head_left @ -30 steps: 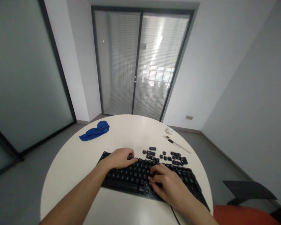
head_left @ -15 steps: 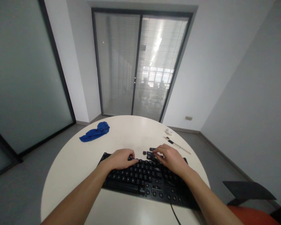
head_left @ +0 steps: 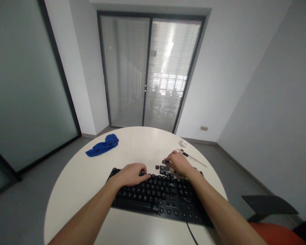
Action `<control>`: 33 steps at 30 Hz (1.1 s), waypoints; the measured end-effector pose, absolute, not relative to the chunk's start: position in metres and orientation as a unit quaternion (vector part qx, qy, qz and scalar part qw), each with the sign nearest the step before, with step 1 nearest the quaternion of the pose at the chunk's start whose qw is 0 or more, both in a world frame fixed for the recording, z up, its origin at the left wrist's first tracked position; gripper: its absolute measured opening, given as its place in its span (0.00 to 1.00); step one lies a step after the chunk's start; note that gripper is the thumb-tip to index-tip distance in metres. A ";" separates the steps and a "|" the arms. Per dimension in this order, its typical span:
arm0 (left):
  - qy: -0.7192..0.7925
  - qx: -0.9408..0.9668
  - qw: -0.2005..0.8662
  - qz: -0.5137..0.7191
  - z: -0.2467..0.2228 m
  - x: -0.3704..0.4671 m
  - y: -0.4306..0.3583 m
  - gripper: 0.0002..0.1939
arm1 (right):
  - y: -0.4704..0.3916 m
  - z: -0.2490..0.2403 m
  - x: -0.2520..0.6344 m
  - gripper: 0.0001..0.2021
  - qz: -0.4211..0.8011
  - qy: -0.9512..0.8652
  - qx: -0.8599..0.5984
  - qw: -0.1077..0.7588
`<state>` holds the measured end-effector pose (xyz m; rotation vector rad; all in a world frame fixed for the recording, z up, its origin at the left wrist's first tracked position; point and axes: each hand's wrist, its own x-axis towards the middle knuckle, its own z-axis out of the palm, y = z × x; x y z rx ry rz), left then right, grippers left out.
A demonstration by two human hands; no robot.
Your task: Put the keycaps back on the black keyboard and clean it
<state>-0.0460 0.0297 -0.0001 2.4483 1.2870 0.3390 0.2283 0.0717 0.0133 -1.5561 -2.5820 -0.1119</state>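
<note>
A black keyboard (head_left: pixel 142 195) lies at a slant on the round table, with several key positions bare of caps at its near right part. My left hand (head_left: pixel 132 174) rests over its far left edge, fingers curled and thumb on the keys, closed on the keyboard. Beyond the far edge, my right hand (head_left: pixel 177 161) has its thumb and fingertips pinched on a black keycap (head_left: pixel 164 162). Several loose keycaps lie beside it, among them a wide keycap (head_left: pixel 164 168) and a small keycap (head_left: pixel 157 167). Others are partly hidden by the right hand and forearm.
On the white table (head_left: pixel 140 144), a blue cloth (head_left: pixel 103 146) is crumpled at the far left. A thin brush (head_left: pixel 193 159) and a small white item (head_left: pixel 183 143) lie at the far right. The cable (head_left: pixel 191 233) runs off the near edge. A chair (head_left: pixel 270 205) stands right.
My right hand has moved away from me, from the keycaps by the keyboard's edge to one farther out. The left hand keeps its place on the keyboard. The view shifts slightly.
</note>
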 end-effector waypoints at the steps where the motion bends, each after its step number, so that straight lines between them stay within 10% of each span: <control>1: 0.455 0.865 0.178 0.120 0.000 -0.046 0.030 0.21 | 0.071 0.014 0.228 0.08 -0.035 -0.852 -0.517 0.067; 13: 0.455 0.865 0.178 0.115 -0.001 -0.046 0.030 0.21 | -0.008 0.035 0.235 0.12 0.124 -0.796 -0.538 0.250; 33: 0.460 0.864 0.172 0.114 -0.001 -0.046 0.029 0.21 | -0.080 -0.002 0.233 0.12 0.132 -0.837 -0.466 0.255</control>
